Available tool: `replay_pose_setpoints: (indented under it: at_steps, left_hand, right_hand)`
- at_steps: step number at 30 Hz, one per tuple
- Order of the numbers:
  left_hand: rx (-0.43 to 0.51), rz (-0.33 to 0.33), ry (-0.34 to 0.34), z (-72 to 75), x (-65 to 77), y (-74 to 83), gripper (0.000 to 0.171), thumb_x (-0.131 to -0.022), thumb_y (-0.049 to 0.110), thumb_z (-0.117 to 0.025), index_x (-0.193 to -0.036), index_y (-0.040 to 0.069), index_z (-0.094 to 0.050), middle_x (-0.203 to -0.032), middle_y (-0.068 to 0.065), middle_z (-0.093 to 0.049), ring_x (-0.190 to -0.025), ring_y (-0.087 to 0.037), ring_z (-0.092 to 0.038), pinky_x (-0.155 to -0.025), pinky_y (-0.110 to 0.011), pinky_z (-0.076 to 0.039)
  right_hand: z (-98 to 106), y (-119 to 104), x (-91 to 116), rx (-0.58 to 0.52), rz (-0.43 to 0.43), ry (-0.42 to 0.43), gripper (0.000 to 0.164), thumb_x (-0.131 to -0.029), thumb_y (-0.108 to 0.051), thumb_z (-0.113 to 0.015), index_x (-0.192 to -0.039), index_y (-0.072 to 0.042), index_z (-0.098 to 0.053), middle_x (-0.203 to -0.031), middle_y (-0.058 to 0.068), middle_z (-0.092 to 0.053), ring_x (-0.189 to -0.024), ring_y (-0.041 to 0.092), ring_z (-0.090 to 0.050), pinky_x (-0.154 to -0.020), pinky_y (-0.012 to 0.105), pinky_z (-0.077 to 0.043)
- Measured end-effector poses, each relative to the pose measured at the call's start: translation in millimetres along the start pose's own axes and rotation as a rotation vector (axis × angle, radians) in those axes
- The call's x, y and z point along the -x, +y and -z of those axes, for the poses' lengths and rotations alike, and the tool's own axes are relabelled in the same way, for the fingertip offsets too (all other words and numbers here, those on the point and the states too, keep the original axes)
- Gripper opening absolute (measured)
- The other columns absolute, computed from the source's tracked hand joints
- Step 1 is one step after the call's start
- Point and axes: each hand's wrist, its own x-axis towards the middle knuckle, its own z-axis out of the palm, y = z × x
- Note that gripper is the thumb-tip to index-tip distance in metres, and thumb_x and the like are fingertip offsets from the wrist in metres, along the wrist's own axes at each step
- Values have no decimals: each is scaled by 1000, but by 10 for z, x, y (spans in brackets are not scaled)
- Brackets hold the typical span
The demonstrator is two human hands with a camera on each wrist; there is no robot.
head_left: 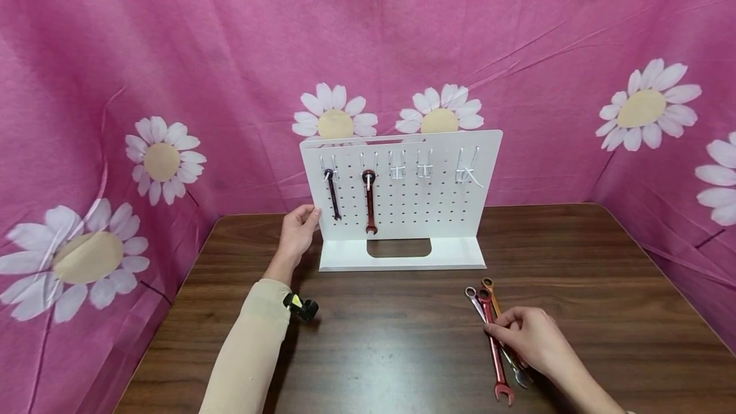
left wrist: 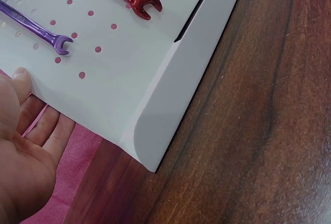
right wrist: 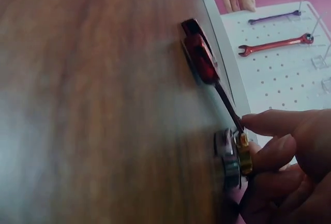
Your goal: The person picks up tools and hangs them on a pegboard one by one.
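Note:
My left hand (head_left: 299, 230) holds the left edge of a white pegboard stand (head_left: 405, 219), with the thumb on its front and the other fingers behind. A small purple wrench (left wrist: 39, 28) and a larger red wrench (head_left: 370, 206) hang from hooks at the board's left side. Lower right on the table, my right hand (head_left: 531, 337) pinches the shaft of another red wrench (head_left: 497, 366). Under and beside it are a silver wrench (head_left: 520, 375) and an orange-gold wrench (head_left: 492, 291), partly covered by the fingers.
Three wire hooks on the board's right half carry nothing: two near the middle (head_left: 397, 171) and one farther right (head_left: 468, 172). The board stands toward the back of a brown wooden table (head_left: 368, 344). A pink flowered cloth (head_left: 368, 30) surrounds the table's back and sides.

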Motion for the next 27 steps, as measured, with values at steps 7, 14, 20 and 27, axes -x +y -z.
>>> replay_pose_setpoints:
  at_steps: [7,14,20,27]
  left_hand:
    - [-7,-3,-3,2,2,9,29,-112,16,-60,-130,-6,-69,-124,-28,-73,-104,-19,-70,-111,-49,-61]
    - [-17,6,-4,14,17,0,30,-112,16,-60,-131,-5,-69,-125,-27,-72,-105,-21,-71,-112,-52,-59]
    - [-11,-2,-3,11,13,-5,29,-112,15,-59,-131,-6,-68,-127,-28,-72,-106,-21,-71,-113,-53,-58]
    - [-22,4,-9,6,17,-5,29,-113,16,-59,-131,-5,-69,-125,-26,-72,-106,-20,-70,-112,-49,-60]
  right_hand:
    - [-44,-67,-18,61,13,22,23,-91,-28,-86,-77,-16,-72,-57,-7,-54,-51,6,-48,-51,23,-39]
    - [-51,-102,-55,88,29,45,17,-91,-25,-84,-87,-11,-76,-62,-6,-55,-56,7,-48,-53,25,-40]
    - [-60,-99,-102,17,1,27,14,-90,-19,-81,-88,-7,-75,-64,-5,-56,-57,8,-49,-52,23,-41]
    - [-27,-52,-113,-106,-12,-40,14,-96,-16,-75,-95,-2,-75,-63,-5,-55,-55,7,-47,-51,24,-40]
